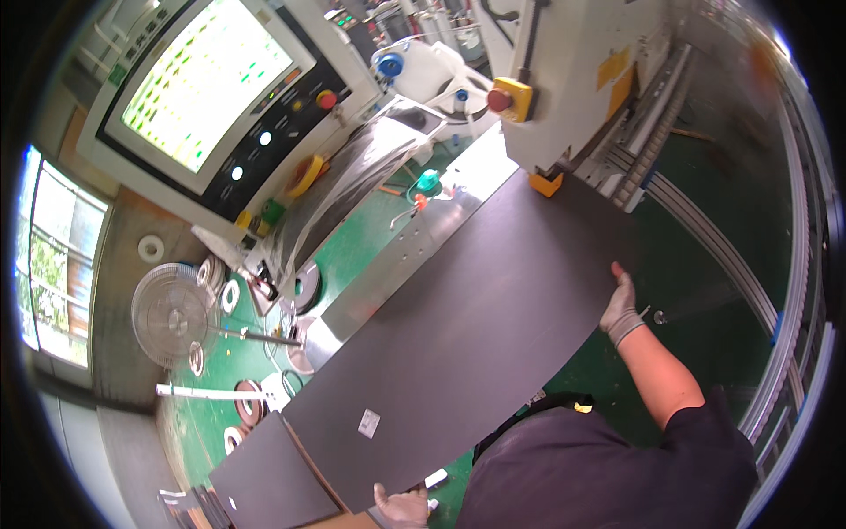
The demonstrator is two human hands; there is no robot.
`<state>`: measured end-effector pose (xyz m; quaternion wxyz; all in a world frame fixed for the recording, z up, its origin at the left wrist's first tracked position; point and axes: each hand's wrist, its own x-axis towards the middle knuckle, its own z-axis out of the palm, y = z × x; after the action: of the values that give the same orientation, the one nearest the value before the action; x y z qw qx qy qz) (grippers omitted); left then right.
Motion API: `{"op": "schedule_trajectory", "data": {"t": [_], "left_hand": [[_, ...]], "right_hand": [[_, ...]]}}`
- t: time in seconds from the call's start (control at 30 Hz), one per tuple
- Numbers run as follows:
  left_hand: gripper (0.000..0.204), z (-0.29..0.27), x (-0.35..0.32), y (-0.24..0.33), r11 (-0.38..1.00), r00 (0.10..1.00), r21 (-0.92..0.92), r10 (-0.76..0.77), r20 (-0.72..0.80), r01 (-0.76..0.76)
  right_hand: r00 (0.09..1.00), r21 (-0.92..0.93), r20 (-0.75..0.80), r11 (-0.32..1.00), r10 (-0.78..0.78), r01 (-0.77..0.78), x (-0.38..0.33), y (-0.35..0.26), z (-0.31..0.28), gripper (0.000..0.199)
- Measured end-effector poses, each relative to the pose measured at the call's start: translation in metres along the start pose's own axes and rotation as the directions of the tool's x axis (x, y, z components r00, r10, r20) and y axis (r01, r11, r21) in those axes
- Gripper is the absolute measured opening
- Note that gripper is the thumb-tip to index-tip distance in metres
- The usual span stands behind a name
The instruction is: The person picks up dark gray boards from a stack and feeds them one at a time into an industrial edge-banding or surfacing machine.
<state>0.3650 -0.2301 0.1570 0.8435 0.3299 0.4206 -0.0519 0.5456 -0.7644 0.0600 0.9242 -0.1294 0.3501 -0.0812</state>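
A long dark grey panel (467, 309) lies slantwise before me, its far end beneath a white machine head (564, 97). A small white label (369, 423) is stuck on the panel's near left part. My gloved left hand (404, 508) grips the panel's near edge, thumb on top and the other fingers partly hidden. Along the right edge, my gloved right hand (621, 304) holds the same panel, its fingers partly out of sight at the edge. A second dark panel (273, 472) lies beside the near left end, with a brown edge between them.
A control screen (207, 84) with buttons stands at upper left. A red button on a yellow box (511, 99) juts from the machine. A standing fan (176, 316) and several tape rolls (249, 403) are at left. Metal rails (718, 256) curve along the right.
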Motion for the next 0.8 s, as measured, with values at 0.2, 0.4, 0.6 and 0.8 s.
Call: {"op": "schedule_trajectory", "data": {"t": [0.2, 0.4, 0.6, 0.8], "left_hand": [[0.067, -0.029, 0.016, -0.041, 0.840, 0.997, 0.540, -0.073, 0.029, 0.046], [0.046, 0.004, 0.022, -0.021, -0.225, 0.798, 0.768, -0.229, 0.557, -0.600], [0.047, 0.111, 0.064, 0.014, -0.078, 0.754, 0.773, 0.181, 0.632, -0.629], [0.071, 0.140, 0.163, 0.019, -0.625, 0.606, 0.713, 0.445, 0.660, -0.317]], "right_hand": [[0.981, -0.185, -0.028, 0.966, -0.190, 0.181, 0.045, -0.070, -0.023, 0.054], [0.925, -0.188, -0.028, 0.911, -0.379, 0.368, 0.078, -0.130, -0.028, 0.055], [0.980, -0.106, 0.089, 0.977, -0.178, 0.187, 0.023, -0.061, -0.015, 0.053], [0.994, -0.217, 0.016, 0.971, 0.109, -0.103, -0.073, 0.095, -0.011, 0.043]]}}
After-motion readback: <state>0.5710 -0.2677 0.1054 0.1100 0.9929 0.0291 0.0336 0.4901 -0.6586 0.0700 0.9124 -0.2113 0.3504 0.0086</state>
